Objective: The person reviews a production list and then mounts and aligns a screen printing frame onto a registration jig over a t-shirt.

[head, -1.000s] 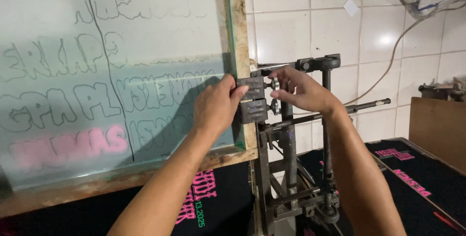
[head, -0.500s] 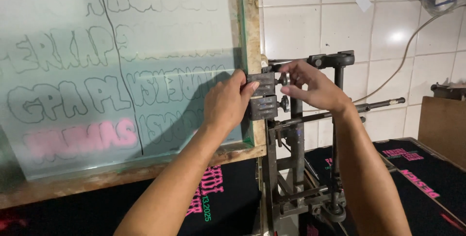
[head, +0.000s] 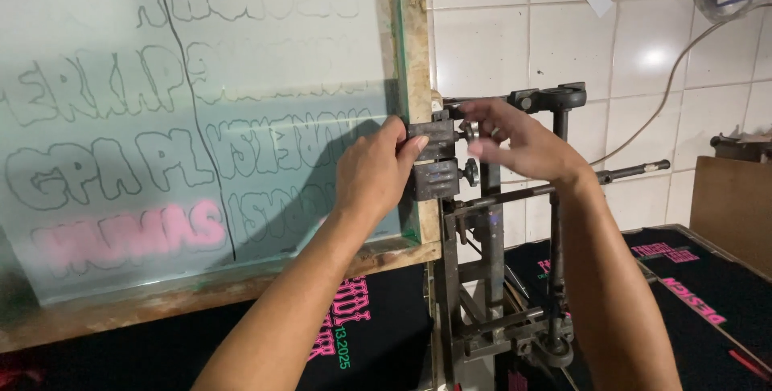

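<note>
Wooden-framed printing screen fills the left of the frame, raised on edge, and it has drifted slightly left since a moment ago. The left hand stays wrapped over the metal clamp at centre. The right hand has shifted, its fingers now pinching the clamp's small knob.

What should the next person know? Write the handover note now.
Left hand: grips the clamp at the wooden screen frame's right edge.
Right hand: fingers pinch the upper knob on that clamp.
Screen frame: tilted up, held on the metal stand.
Done: black shirt below carries pink print.
Left: both hands on the clamp; frame not lowered.
</note>
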